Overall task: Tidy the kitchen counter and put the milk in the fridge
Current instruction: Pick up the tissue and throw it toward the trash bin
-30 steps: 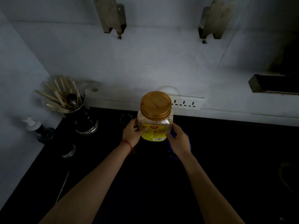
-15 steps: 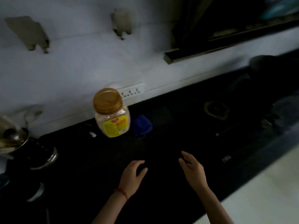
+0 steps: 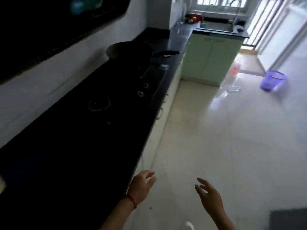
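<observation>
Head view shows no milk anywhere along the dark table, and both the left hand and right hand hang loose-fingered and empty; a full carton would likely be heavy, best gripped around its middle.

My left hand and right hand hang empty, fingers loose, just off the counter edge. Ahead of my left: burner, then pan. Far beyond my right: purple bin on the floor.
</observation>
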